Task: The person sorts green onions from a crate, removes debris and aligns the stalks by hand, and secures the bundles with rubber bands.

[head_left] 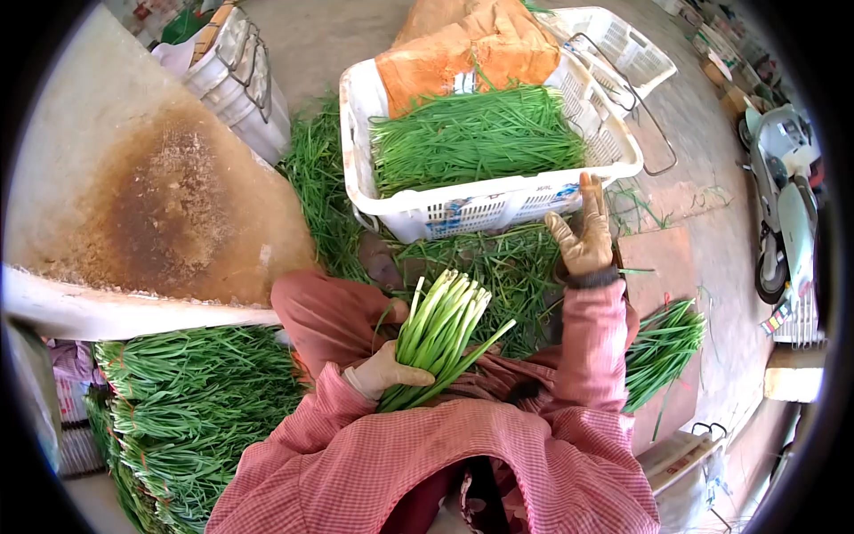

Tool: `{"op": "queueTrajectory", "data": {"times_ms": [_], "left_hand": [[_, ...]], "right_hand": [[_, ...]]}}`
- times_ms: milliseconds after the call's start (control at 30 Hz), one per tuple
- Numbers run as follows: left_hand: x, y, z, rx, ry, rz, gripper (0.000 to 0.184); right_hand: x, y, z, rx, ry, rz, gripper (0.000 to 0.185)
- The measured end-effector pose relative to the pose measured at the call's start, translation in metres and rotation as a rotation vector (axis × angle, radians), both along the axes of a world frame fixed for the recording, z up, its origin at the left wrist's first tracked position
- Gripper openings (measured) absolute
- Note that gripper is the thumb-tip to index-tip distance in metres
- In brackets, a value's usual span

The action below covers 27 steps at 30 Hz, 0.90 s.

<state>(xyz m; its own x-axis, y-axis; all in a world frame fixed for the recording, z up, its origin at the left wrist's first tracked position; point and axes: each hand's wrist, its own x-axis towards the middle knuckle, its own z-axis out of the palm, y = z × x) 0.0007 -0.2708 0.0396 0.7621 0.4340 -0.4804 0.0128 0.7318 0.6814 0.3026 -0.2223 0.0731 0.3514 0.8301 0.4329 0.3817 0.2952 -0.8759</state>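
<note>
My gloved left hand [388, 372] is closed round a bunch of garlic chives [441, 325], pale stem ends pointing up and away from me. My gloved right hand [585, 233] is raised in front of the near right corner of a white plastic crate [485, 206], fingers spread and nothing held in it. Whether its fingertips touch the crate rim I cannot tell. Inside the crate lies a thick layer of loose chives [480, 133], with an orange cloth [471, 55] draped over the far side.
Tied bundles of chives [200, 400] are stacked at left, below a stained white slab [169, 187]. Loose leaves [489, 267] litter the floor round the crate. Another chive pile [663, 351] rests on a brown board [658, 267] at right. A scooter [787, 196] stands farther right.
</note>
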Motion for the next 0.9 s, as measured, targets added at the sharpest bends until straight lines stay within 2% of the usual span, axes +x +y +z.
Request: {"op": "queueTrajectory", "data": {"times_ms": [33,100,167,200,267,300,367,400,433,467,533,600,733,867,900], "left_hand": [[0.003,0.001,0.0,-0.006,-0.003,0.001,0.052],[0.004,0.003,0.0,-0.02,-0.01,-0.018,0.055],[-0.001,0.003,0.001,-0.014,-0.003,-0.007,0.058],[-0.001,0.005,0.003,-0.004,-0.007,0.002,0.058],[-0.005,0.005,0.014,-0.04,-0.111,0.106,0.062],[-0.007,0.007,0.022,-0.121,-0.087,0.073,0.067],[-0.003,0.004,0.017,-0.046,-0.058,0.061,0.067],[0.003,0.005,0.011,0.038,-0.038,0.058,0.066],[0.006,0.004,0.0,0.212,-0.002,-0.036,0.064],[0.01,0.003,0.008,0.205,0.002,-0.028,0.064],[0.011,0.012,0.024,0.255,0.086,-0.246,0.066],[0.008,0.011,0.017,0.254,0.081,-0.202,0.068],[0.01,0.005,0.004,0.292,0.113,-0.171,0.063],[0.008,0.013,0.007,0.262,0.048,-0.247,0.061],[0.008,0.021,0.01,0.352,0.06,-0.341,0.059]], "right_hand": [[-0.026,-0.002,0.032,0.12,0.002,0.067,0.061],[-0.047,-0.016,0.033,0.072,0.173,0.286,0.067],[-0.053,-0.014,-0.032,-0.192,0.025,0.316,0.059],[-0.053,-0.011,-0.045,-0.319,-0.064,0.343,0.056],[-0.028,-0.018,-0.057,-0.424,0.477,0.313,0.06],[-0.02,-0.028,-0.105,-0.332,0.315,0.525,0.066],[-0.051,-0.057,-0.1,-0.18,0.627,0.834,0.074],[-0.09,-0.064,-0.059,-0.119,1.109,0.927,0.075],[-0.1,-0.062,-0.049,-0.202,1.126,0.84,0.077],[-0.106,-0.058,-0.042,-0.29,1.148,0.759,0.08],[-0.11,-0.041,-0.025,-0.338,1.325,0.85,0.066],[-0.108,-0.033,-0.02,-0.436,1.249,0.943,0.06],[-0.112,-0.03,-0.009,-0.392,1.323,1.081,0.059],[-0.107,-0.026,-0.005,-0.484,1.165,1.19,0.052],[-0.105,-0.023,-0.002,-0.429,1.1,1.153,0.046]]}}
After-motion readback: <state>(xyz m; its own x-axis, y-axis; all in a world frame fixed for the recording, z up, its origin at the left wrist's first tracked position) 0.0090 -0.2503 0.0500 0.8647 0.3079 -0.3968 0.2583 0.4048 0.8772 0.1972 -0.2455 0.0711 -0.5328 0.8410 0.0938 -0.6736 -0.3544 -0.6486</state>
